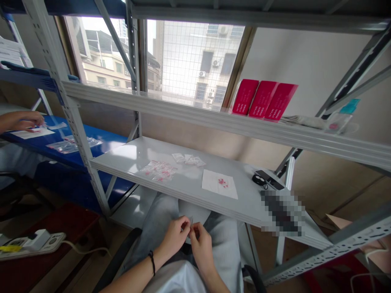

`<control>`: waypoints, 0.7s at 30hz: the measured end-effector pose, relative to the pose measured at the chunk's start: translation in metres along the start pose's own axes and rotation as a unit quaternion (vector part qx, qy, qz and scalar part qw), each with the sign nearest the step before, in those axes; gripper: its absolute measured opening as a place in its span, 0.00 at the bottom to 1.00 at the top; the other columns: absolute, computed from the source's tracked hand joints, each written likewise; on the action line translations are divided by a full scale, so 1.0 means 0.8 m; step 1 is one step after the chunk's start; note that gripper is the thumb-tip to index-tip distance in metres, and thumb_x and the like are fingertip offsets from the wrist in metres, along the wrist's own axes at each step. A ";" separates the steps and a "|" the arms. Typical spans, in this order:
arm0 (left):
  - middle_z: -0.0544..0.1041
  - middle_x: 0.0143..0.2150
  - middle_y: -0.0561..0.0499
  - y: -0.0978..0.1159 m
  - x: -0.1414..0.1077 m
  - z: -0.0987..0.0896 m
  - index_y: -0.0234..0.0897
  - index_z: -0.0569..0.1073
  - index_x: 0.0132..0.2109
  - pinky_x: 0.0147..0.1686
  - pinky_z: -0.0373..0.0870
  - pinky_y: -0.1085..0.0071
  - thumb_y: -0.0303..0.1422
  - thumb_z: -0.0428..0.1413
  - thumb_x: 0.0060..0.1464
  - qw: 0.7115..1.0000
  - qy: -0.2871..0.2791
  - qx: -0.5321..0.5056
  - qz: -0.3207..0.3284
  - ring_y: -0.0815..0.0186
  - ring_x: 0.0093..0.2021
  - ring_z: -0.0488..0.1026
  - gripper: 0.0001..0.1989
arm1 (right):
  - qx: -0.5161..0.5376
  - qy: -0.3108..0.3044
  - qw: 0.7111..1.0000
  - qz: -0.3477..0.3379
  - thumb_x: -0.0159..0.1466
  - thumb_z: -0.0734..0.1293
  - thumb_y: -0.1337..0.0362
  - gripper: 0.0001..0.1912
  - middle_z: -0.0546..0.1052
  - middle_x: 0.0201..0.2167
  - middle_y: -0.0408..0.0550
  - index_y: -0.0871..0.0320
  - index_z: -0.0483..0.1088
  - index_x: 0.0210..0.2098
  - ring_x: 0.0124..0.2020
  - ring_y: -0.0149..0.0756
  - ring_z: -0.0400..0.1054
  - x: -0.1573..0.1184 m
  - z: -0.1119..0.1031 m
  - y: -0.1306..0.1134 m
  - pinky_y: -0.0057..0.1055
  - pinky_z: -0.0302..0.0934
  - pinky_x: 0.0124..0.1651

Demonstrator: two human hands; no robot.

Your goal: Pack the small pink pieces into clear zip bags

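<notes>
Above my lap, my left hand [178,232] and my right hand [200,243] meet with fingertips pinched together. Between them a sliver of a small clear plastic bag [191,220] shows, and the fingers hide most of it. On the grey shelf table [186,185] in front, a white sheet of paper [210,185] carries a small heap of red-and-white pieces [222,182], too small to name. To its left lies a pile of clear bags with red pieces inside [160,170]. Several flat small clear bags [188,159] lie behind that pile.
A black tape-like roll [258,179] and a dark phone-like slab [270,180] lie at right, near a pixelated dark item [282,213]. Three red boxes [262,99] and a spray bottle [340,118] stand on the upper shelf. Another person's hand [30,120] works at the blue table [100,140].
</notes>
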State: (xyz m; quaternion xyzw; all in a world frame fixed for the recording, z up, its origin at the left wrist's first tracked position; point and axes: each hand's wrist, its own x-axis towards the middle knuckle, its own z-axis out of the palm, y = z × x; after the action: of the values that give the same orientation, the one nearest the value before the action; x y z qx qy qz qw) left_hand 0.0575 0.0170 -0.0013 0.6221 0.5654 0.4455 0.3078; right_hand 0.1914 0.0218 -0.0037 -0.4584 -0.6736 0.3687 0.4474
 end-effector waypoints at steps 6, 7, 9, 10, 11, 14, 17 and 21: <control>0.76 0.34 0.49 -0.009 -0.002 -0.007 0.39 0.69 0.34 0.35 0.63 0.71 0.25 0.47 0.60 0.986 -0.039 0.145 0.071 0.63 0.35 0.74 0.09 | -0.091 -0.056 0.994 -0.004 0.65 0.59 0.64 0.11 0.75 0.24 0.42 0.55 0.69 0.28 0.26 0.36 0.70 0.010 -0.007 0.025 0.27 0.58 0.32; 0.76 0.34 0.49 -0.011 -0.001 -0.008 0.39 0.68 0.34 0.35 0.63 0.70 0.24 0.47 0.59 0.982 -0.041 0.170 0.069 0.62 0.35 0.74 0.09 | -0.115 -0.049 0.992 0.002 0.64 0.60 0.65 0.11 0.72 0.21 0.42 0.54 0.67 0.25 0.25 0.36 0.68 0.011 -0.007 0.028 0.27 0.56 0.30; 0.76 0.34 0.48 -0.013 0.002 -0.010 0.39 0.68 0.33 0.35 0.62 0.70 0.22 0.48 0.56 0.976 -0.034 0.209 0.050 0.62 0.35 0.74 0.08 | -0.151 -0.029 0.988 0.016 0.62 0.60 0.66 0.11 0.70 0.19 0.41 0.54 0.64 0.24 0.23 0.36 0.66 0.013 -0.006 0.034 0.28 0.53 0.29; 0.76 0.34 0.48 -0.015 0.004 -0.011 0.39 0.68 0.33 0.35 0.62 0.70 0.22 0.48 0.55 0.974 -0.030 0.221 0.036 0.62 0.34 0.74 0.08 | -0.168 -0.022 0.985 0.023 0.62 0.60 0.66 0.10 0.70 0.19 0.41 0.53 0.63 0.24 0.23 0.36 0.66 0.014 -0.007 0.035 0.28 0.52 0.29; 0.77 0.33 0.48 -0.016 0.006 -0.012 0.39 0.68 0.33 0.35 0.61 0.70 0.22 0.48 0.56 0.973 -0.030 0.226 0.021 0.62 0.34 0.74 0.08 | -0.188 -0.022 0.982 0.027 0.62 0.60 0.66 0.09 0.71 0.20 0.41 0.53 0.64 0.25 0.23 0.36 0.67 0.015 -0.008 0.036 0.28 0.52 0.29; 0.78 0.32 0.48 -0.018 0.010 -0.014 0.38 0.70 0.32 0.35 0.61 0.70 0.24 0.48 0.57 0.973 -0.051 0.226 -0.014 0.61 0.35 0.75 0.08 | -0.230 -0.072 0.971 -0.008 0.61 0.59 0.71 0.08 0.75 0.25 0.42 0.54 0.68 0.34 0.27 0.36 0.71 0.016 -0.017 0.029 0.26 0.54 0.31; 0.80 0.32 0.48 -0.014 0.008 -0.018 0.38 0.72 0.32 0.35 0.61 0.70 0.25 0.50 0.57 0.972 -0.080 0.221 -0.022 0.61 0.36 0.76 0.08 | -0.258 -0.192 0.942 -0.099 0.62 0.59 0.73 0.12 0.78 0.32 0.43 0.53 0.71 0.38 0.33 0.35 0.74 0.018 -0.038 0.013 0.25 0.56 0.35; 0.79 0.29 0.51 0.006 0.001 -0.021 0.38 0.73 0.31 0.31 0.59 0.71 0.26 0.50 0.57 0.972 -0.128 0.198 -0.007 0.64 0.31 0.74 0.10 | -0.322 -0.228 0.913 -0.104 0.65 0.59 0.71 0.15 0.79 0.33 0.44 0.52 0.76 0.36 0.36 0.36 0.75 0.020 -0.061 -0.012 0.25 0.55 0.36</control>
State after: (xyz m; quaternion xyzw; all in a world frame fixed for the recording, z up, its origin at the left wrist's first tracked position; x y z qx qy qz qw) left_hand 0.0446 0.0147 0.0101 0.7186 0.6025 0.2389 0.2519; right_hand 0.2315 0.0385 0.0249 -0.4084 -0.8834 0.1779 0.1453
